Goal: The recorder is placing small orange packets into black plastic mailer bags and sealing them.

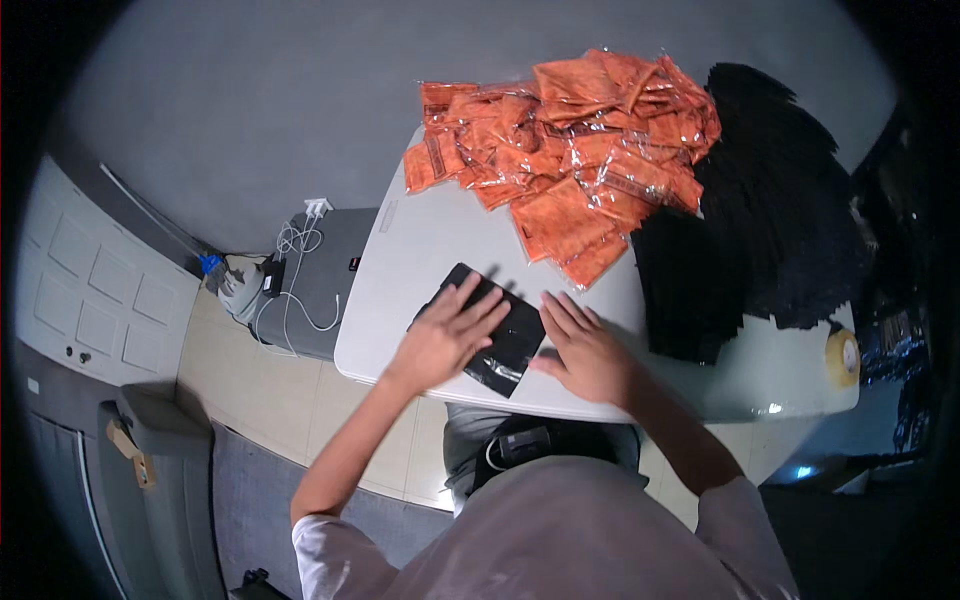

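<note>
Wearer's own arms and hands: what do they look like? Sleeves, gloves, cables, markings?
Both hands bare: left hand, right hand. No gloves, rings, watch, cables or markings visible. Forearms uncovered. Short, loose, plain pale sleeves: left sleeve, right sleeve; the right looks greyer, in dimmer light.

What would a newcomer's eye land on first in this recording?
Probably the bright orange heap of clear-wrapped packets at the far side of the white table. The dark mass of black pieces to its right stands out next. Near the table's front edge, the person's left hand lies spread on a flat black item, with the right hand at that item's right edge.
</note>
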{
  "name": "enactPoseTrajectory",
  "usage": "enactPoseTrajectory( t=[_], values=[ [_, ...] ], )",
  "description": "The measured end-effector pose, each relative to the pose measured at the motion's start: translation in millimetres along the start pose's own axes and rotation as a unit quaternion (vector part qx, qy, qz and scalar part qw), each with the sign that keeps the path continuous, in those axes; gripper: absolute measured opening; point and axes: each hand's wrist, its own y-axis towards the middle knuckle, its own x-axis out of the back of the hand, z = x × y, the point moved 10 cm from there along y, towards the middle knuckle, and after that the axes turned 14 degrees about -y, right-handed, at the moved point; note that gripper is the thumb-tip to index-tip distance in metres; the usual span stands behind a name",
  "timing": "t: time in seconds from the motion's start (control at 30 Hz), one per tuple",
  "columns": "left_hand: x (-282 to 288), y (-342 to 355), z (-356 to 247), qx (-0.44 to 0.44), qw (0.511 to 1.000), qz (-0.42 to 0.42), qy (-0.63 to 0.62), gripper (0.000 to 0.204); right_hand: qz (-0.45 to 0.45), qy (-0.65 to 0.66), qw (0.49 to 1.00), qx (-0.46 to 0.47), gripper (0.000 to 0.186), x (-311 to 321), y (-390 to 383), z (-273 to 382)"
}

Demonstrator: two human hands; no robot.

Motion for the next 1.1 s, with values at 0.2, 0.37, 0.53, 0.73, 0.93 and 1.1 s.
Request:
enactPoseTrajectory(
  t=[0.2,0.37,0.53,0.73,0.93,1.1],
  values=[
    [-21.6,-57.4,-52.8,0.111,0.985,-0.043,-0.122,0.070,0.003,0.027,1.000,0.004,0.096,19.2,-34.4,6.8],
    [-37.4,-84.0,-42.4,0.079,0.990,-0.044,-0.107,0.073,0.001,0.073,0.993,0.089,0.109,38.3,-23.4,18.2],
    [-29.4,-93.7,-26.2,0.070,0.950,-0.152,-0.265,0.046,-0.016,0.076,0.978,0.193,0.086,25.9,-28.0,38.7],
    [-14.8,-92.6,-33.4,0.044,0.954,-0.183,-0.233,0.041,-0.141,0.110,0.966,0.185,0.032,38.6,-38.3,41.4],
    [-8.9,-79.3,-17.4,0.126,0.959,-0.172,-0.184,0.034,-0.163,0.184,0.958,0.148,0.015,51.6,-12.2,25.8],
    [-17.1,-83.9,3.2,0.178,0.938,-0.190,-0.230,0.034,-0.092,0.253,0.960,0.078,0.016,36.5,5.5,20.3]
  ],
)
